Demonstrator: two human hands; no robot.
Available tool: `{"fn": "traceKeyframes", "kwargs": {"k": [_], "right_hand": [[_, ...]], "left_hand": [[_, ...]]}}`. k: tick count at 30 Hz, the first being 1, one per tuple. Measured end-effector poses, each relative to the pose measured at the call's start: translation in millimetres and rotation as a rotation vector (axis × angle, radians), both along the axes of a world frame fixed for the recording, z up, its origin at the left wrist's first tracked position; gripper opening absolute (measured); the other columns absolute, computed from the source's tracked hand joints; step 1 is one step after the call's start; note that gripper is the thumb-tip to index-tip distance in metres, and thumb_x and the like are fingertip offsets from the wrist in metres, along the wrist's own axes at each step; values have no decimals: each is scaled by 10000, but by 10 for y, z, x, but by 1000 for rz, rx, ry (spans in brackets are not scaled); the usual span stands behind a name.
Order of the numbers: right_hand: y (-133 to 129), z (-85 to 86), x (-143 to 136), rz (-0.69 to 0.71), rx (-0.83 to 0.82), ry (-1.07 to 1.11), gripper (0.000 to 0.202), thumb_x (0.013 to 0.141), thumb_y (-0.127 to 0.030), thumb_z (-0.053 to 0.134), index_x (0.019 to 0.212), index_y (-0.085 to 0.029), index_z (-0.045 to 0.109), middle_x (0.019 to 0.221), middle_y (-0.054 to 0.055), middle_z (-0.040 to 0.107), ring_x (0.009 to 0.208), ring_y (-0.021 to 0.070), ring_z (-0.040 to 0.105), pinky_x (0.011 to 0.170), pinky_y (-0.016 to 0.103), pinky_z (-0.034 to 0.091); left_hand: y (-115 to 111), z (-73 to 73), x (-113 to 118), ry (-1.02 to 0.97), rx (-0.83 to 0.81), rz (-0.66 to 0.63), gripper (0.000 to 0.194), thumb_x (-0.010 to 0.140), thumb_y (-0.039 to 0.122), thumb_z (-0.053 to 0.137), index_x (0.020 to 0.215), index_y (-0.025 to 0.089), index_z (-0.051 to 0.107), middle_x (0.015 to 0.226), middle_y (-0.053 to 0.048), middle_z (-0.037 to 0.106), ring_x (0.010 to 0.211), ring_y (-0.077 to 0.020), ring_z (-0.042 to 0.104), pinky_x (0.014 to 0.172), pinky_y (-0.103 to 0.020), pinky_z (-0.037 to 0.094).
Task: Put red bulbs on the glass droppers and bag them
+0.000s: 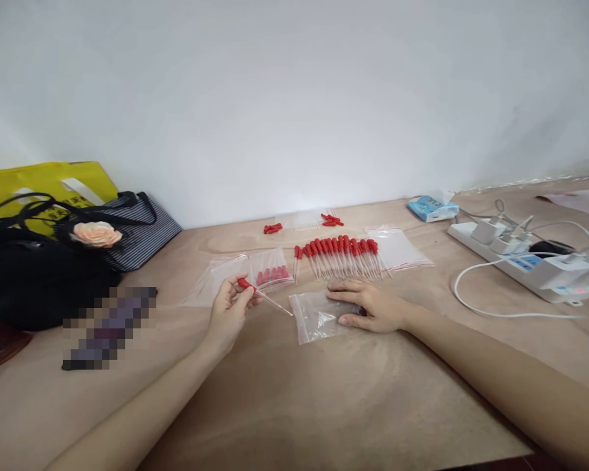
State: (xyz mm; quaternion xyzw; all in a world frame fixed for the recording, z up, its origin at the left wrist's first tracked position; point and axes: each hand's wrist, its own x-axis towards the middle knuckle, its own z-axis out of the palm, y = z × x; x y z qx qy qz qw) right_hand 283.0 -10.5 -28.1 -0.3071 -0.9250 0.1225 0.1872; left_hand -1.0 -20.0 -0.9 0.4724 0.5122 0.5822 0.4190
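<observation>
Between the thumb and fingers of my left hand (232, 306) is a glass dropper (269, 301), pinched at its red rubber bulb with the tip pointing right and down. My right hand (366, 306) lies with fingers spread on a clear zip bag (317, 320), partly covering it. The dropper's tip is close to this bag's left edge. Just beyond the bag, several red-bulbed droppers (341, 255) lie side by side in a row. A clear bag with several red rubber bulbs (272, 275) rests beyond my left hand.
Loose red bulbs (273, 229) and a bag of clear tubes (308, 222) lie near the wall. More flat zip bags (402, 248) are right of the row. A power strip (520, 261) with cables and a tissue pack (432, 208) stand right; bags (132, 229) crowd the left.
</observation>
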Motion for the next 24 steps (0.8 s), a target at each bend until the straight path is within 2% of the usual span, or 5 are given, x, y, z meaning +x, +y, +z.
{"fn": "traceKeyframes", "kwargs": {"k": [8, 11, 15, 19, 24], "right_hand": [[-6, -5, -3, -1, 10, 14, 512, 818, -486, 456, 1241, -197, 464, 1262, 100, 472, 1137, 238, 443, 957, 418, 344], [-3, -10, -4, 1, 9, 4, 518, 822, -490, 446, 1243, -190, 462, 1264, 102, 469, 1136, 236, 442, 958, 416, 344], [1, -21, -2, -1, 1, 10, 530, 820, -496, 445, 1249, -184, 456, 1266, 105, 466, 1140, 233, 438, 959, 409, 341], [-11, -9, -4, -4, 5, 17, 544, 812, -517, 442, 1251, -196, 454, 1260, 105, 472, 1138, 238, 440, 952, 415, 340], [-43, 29, -32, -20, 39, -33, 662, 757, -592, 464, 1287, -200, 402, 1268, 111, 464, 1140, 252, 431, 949, 429, 310]], "left_hand": [[-112, -83, 174, 59, -52, -102, 355, 613, 317, 651, 887, 171, 480, 725, 41, 544, 687, -125, 609, 698, -312, 525], [-182, -92, 168, 236, -76, -260, 285, 626, 312, 648, 821, 162, 503, 731, 8, 595, 696, -142, 613, 678, -296, 512], [-229, -103, 130, 515, 28, -381, 184, 687, 319, 609, 787, 168, 576, 722, -17, 630, 670, -140, 589, 623, -258, 478], [-204, -106, 82, 727, 116, -352, 184, 702, 348, 603, 801, 201, 651, 709, -12, 649, 622, -137, 563, 581, -252, 447], [-113, -65, 20, 719, 147, -284, 180, 658, 364, 633, 744, 216, 687, 730, -18, 644, 584, -122, 521, 513, -224, 403]]}}
